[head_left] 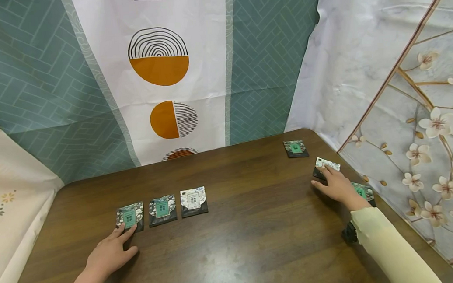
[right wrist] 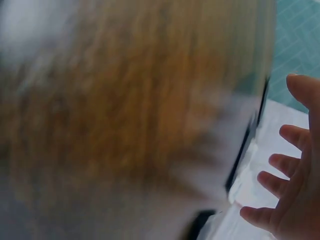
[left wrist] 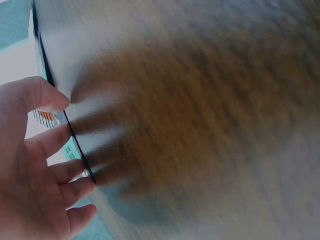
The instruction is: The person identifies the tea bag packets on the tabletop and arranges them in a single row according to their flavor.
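Three flat square packets lie in a row on the left of the brown table. At the row's left end, a packet with a green label (head_left: 129,215) has the fingertips of my left hand (head_left: 110,253) on its near edge, the fingers extended. Another green-labelled packet (head_left: 162,208) sits beside it, then a white-labelled packet (head_left: 193,201). On the right, my right hand (head_left: 337,187) reaches over a second white-labelled packet (head_left: 321,162), fingertips overlapping it in the head view. In the right wrist view those fingers are spread and relaxed, with none curled round the packet.
A green-labelled packet (head_left: 296,148) lies at the table's far right corner. Another packet (head_left: 366,192) is partly hidden behind the right wrist, and a dark item (head_left: 349,233) shows beside the right sleeve. Patterned cloths (head_left: 261,69) hang around the brown table (head_left: 241,245).
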Tool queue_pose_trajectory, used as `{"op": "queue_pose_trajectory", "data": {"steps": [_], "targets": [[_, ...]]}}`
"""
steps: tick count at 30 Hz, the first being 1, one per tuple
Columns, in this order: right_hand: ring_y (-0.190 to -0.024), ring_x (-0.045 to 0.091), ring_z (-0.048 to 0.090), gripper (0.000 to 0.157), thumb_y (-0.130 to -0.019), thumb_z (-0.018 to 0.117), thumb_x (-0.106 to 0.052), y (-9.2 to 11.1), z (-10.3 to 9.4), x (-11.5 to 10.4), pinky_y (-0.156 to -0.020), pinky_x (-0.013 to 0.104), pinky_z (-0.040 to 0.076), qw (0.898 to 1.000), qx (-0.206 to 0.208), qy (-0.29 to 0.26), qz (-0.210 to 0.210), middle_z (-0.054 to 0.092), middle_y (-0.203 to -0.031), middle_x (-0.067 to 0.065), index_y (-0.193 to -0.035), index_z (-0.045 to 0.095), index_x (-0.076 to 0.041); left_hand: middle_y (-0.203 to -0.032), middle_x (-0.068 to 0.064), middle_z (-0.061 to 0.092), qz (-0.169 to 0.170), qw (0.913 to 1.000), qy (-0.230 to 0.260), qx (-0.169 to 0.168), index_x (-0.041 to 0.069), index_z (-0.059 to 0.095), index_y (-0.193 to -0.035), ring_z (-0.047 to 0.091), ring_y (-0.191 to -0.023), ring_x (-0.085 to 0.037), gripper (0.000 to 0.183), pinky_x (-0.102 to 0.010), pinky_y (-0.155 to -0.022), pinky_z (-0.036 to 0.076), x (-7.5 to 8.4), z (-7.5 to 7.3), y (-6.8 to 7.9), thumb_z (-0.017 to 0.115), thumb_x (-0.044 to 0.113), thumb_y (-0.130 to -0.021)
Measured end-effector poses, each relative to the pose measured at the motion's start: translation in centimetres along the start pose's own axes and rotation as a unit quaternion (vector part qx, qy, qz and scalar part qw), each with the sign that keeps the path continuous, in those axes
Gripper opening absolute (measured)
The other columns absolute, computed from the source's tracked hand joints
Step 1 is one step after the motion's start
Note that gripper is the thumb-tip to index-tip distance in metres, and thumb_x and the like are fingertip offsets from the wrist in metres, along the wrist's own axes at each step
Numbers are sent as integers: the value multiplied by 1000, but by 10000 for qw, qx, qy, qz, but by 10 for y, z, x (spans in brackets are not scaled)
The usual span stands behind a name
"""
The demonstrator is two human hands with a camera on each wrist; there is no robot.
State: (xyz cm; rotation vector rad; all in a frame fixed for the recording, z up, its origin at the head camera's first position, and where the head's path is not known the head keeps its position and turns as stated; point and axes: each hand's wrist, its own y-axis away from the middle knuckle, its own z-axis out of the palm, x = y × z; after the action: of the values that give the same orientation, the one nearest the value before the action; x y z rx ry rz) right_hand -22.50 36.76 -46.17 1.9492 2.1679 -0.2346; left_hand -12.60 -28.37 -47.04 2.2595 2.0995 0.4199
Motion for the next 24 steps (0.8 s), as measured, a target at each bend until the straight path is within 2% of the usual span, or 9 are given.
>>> {"op": "queue_pose_trajectory", "data": {"steps": [14,24], "targets": [[-138,64,37,76,-103,51,-51,-3,8,16,-104,83,32,9984,-342,306,330,33,-156,41,-152,41,6,-155,-39,36,-11,10000,42,-63,3,49,-151,44,-134,-64,69,-71,-100,44,-1,-1,-1,65,37,-92],[-138,64,38,74,-104,49,-51,-3,2,16,-105,84,28,9971,-612,315,311,34,-157,38,-153,42,4,-155,-38,38,-5,10000,-21,-43,4,50,-151,46,-132,-64,69,-71,-97,46,-2,0,-1,65,38,-93]]}}
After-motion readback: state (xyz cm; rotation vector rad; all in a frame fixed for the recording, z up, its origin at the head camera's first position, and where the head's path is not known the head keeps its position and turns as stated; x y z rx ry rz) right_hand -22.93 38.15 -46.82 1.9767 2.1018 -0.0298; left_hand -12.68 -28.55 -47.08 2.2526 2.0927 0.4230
